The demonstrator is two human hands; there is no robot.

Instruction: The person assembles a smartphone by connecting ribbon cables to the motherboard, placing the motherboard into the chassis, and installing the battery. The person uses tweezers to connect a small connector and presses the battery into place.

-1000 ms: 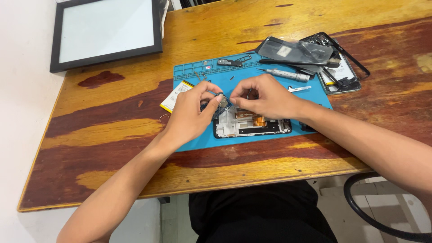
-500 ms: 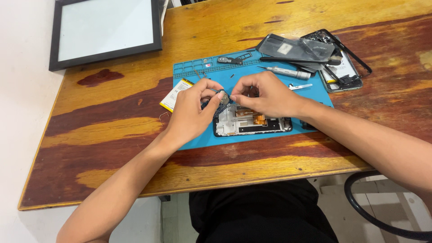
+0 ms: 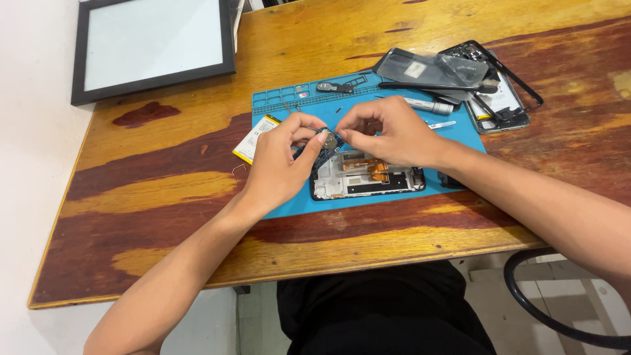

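Note:
An opened phone frame [image 3: 368,175] with orange flex cables lies on a blue repair mat [image 3: 394,194]. My left hand [image 3: 279,163] pinches a small blue circuit board [image 3: 325,146], lifted just above the frame's left end. My right hand [image 3: 388,131] meets it from the right, fingertips pinched on the same board's top edge. Both hands hover over the mat's middle.
A yellow-edged battery [image 3: 253,139] lies at the mat's left edge. A silver screwdriver [image 3: 430,105], dark back cover [image 3: 430,68] and another stripped phone shell [image 3: 499,98] sit far right. A black-framed panel [image 3: 152,46] rests at the far left. A wooden table [image 3: 164,197] carries everything.
Both hands have drawn slightly together and lifted the small board a little higher off the phone frame. The view has shifted slightly.

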